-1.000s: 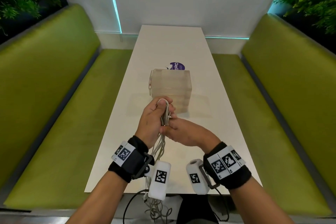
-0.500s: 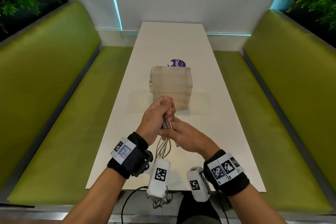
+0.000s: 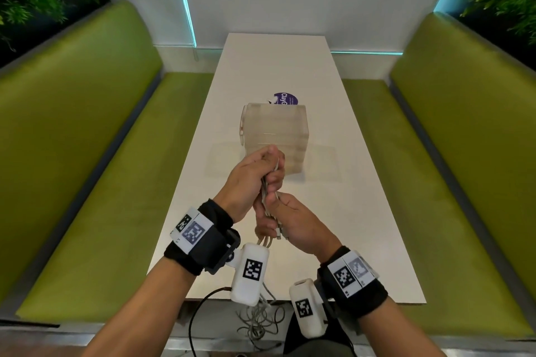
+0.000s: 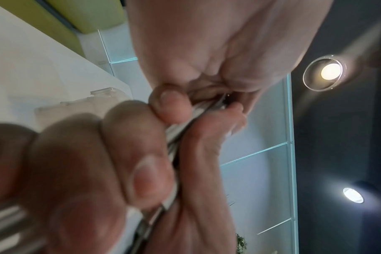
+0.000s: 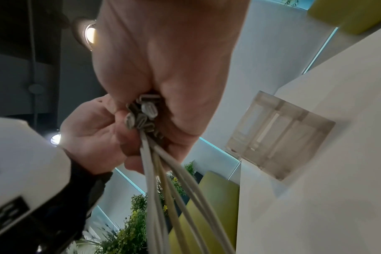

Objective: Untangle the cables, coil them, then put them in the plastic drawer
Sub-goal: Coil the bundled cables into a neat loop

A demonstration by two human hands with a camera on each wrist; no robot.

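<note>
**Ana:** Head view: where are the hands and the cables?

**Ben:** Both hands are raised together above the near end of a long white table (image 3: 362,211). The left hand (image 3: 249,177) is fisted around the upper part of a bundle of thin grey-white cables (image 3: 265,200). The right hand (image 3: 298,226), just below and touching it, clamps the same bundle lower down. The loose lengths drop past the table's near edge into a tangle (image 3: 258,324) down by the person's lap.

**Ana:** And the drawer?

**Ben:** A small translucent plastic drawer unit (image 3: 275,136) stands mid-table, just beyond the hands. Whether any drawer is open, I cannot tell.

**Ana:** What do the wrist views add?

**Ben:** From the right wrist, several flat connector ends (image 5: 145,113) poke out of the right fist, with strands fanning downward (image 5: 174,189). The left wrist view is blurred, but fingers (image 4: 141,171) curl tight over the cords.

**Ana:** How would they handle?

**Ben:** Probably light, limp and smooth, prone to slipping and snagging. Holding near the connectors, where the ends are gathered, seems best for drawing one strand free. A hard tug might tighten the knots.
</note>
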